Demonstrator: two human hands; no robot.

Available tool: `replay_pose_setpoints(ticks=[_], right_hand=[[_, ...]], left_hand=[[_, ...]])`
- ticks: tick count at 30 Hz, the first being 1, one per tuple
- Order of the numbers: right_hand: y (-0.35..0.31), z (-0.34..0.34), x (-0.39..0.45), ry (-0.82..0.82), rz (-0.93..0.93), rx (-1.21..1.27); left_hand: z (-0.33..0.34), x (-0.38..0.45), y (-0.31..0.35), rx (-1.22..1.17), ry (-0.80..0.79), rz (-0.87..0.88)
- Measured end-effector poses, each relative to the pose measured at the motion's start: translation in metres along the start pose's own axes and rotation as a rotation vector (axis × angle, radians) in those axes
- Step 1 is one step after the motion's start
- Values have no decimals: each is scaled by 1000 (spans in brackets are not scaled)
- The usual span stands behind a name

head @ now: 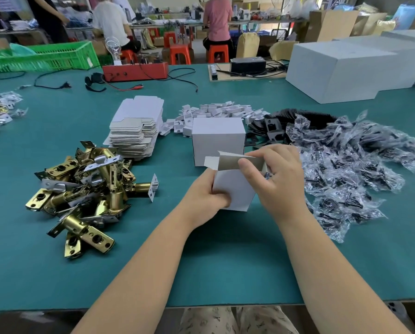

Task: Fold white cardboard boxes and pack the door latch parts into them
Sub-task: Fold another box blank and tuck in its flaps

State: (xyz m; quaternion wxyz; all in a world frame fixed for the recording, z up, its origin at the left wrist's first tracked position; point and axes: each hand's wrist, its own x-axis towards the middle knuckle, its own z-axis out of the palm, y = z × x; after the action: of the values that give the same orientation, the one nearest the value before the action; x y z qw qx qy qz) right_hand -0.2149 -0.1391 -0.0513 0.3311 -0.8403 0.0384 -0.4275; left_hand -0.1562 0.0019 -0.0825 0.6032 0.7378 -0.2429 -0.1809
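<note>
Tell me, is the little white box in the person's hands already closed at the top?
No: the white box has its top flaps up, the left hand gripping its side and the right hand holding a flap.

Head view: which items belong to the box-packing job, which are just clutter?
Job: held white box, left hand, right hand, flat box blanks, brass latches, bagged screws.
Clutter: red tester box, green crate.

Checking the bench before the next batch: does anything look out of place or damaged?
Nothing stands out. The brass latches and bagged screws lie in loose piles, but nothing looks spilled or damaged.
</note>
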Motion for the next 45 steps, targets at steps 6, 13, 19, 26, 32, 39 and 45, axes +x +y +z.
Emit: replay_pose_setpoints(ticks=[6,13,19,26,32,39,45], right_hand=[[-1,2,-5,-107,22,128],[-2,9,-8,-199,103,259],[3,11,-8,-338,220,465],[6,15,-10,-345,371,640],[5,18,-13,-325,393,672],[8,19,-14,-248,381,644],[12,19,-16,-149,418,565]], left_hand=[[0,-8,10,-198,88,275],[-7,-5,20,-308,101,278],[-14,-2,18,-298,2,190],[-21,0,19,-307,12,76],[-22,0,19,-340,17,53],[-18,-4,22,-166,113,21],[-47,-28,20,558,594,41]])
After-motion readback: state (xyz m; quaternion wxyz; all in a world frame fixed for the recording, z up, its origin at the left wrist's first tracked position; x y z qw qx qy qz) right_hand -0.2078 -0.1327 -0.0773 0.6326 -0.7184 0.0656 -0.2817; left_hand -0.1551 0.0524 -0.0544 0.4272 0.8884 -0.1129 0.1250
